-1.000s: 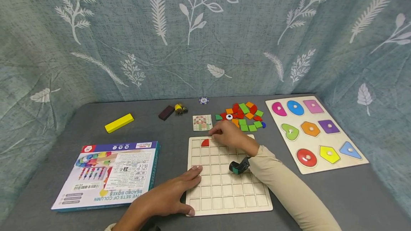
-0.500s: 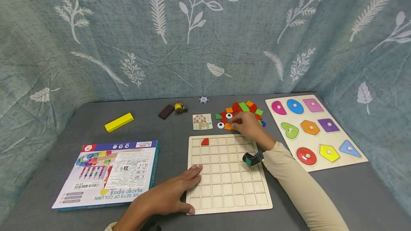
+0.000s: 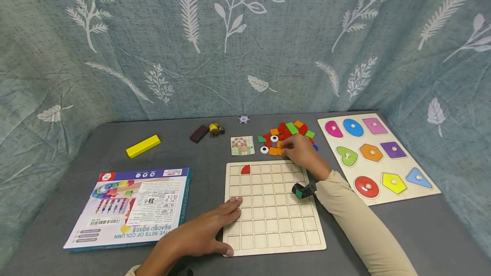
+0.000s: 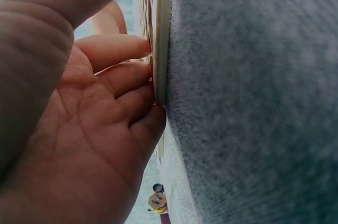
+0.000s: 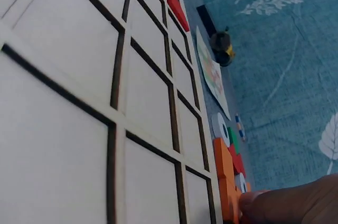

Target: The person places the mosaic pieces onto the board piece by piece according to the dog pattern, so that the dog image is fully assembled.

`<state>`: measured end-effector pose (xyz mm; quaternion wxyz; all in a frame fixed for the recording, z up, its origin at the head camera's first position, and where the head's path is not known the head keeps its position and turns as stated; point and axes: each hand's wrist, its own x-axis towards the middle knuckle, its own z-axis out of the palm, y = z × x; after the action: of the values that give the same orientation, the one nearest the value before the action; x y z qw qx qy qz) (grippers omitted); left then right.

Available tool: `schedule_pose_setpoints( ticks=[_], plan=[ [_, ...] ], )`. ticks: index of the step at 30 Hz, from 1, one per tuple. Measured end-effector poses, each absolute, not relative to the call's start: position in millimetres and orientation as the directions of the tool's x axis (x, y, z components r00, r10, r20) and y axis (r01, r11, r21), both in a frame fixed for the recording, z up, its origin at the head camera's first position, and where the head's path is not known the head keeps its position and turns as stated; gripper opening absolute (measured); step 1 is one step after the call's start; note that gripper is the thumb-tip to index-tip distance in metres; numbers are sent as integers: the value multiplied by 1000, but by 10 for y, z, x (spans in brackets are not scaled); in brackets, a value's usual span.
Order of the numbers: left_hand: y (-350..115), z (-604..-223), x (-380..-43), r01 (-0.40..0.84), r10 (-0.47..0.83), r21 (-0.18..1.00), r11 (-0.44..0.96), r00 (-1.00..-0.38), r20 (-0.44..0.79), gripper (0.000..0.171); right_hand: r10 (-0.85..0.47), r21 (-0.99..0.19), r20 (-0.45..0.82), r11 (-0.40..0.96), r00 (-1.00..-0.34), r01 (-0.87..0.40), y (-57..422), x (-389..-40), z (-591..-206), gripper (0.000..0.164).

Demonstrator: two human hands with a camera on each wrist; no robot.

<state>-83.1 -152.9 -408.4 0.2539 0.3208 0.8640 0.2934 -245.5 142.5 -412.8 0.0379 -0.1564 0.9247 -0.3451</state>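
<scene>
A wooden grid board [image 3: 274, 208] lies flat in front of me, with a red quarter-round tile [image 3: 246, 169] in its top row. My left hand [image 3: 203, 229] rests at the board's left edge, its fingertips touching the rim. My right hand [image 3: 304, 152] reaches over the pile of coloured tiles [image 3: 292, 128] beyond the board. In the right wrist view a finger [image 5: 293, 200] touches orange tiles [image 5: 223, 160]; whether it pinches one is hidden. Two white round eye tiles [image 3: 264, 150] lie at the pile's left side. A small picture card [image 3: 242, 145] lies behind the board.
At the left lies a bead-set box [image 3: 130, 208], with a yellow block [image 3: 143, 146] beyond it. A dark brown block [image 3: 199, 133], a bee figure [image 3: 215, 129] and a poker chip [image 3: 244, 119] sit at the back. A knobbed shape puzzle [image 3: 377, 159] lies at the right.
My right hand has moved right, from the board's top edge to the tile pile, and then slightly further right. One eye tile now shows beside the pile. My left hand stays in place.
</scene>
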Motion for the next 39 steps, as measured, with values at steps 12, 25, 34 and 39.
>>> schedule_pose_setpoints(
  ticks=[12, 25, 34, 39],
  plan=[
    [-1526, -4098, -840, 397, 702, 676, 621, -666, -253, 89, -368, -544, 20, 776, -930, -319, 1378, -2448, -4122, 21],
    [-1520, -4098, -835, 406, 702, 667, 625, -666, -253, 89, -397, -677, 87, 649, -914, -347, 1323, -2412, -4116, 7],
    [-1509, -4108, -827, 403, 702, 670, 623, -666, -252, 89, -460, -718, 102, 580, -882, -385, 1159, -2370, -4142, 14],
    [-1509, -4113, -838, 391, 697, 674, 627, -667, -262, 89, -543, -752, 79, 518, -836, -408, 1057, -2325, -4159, 18]
  ],
)
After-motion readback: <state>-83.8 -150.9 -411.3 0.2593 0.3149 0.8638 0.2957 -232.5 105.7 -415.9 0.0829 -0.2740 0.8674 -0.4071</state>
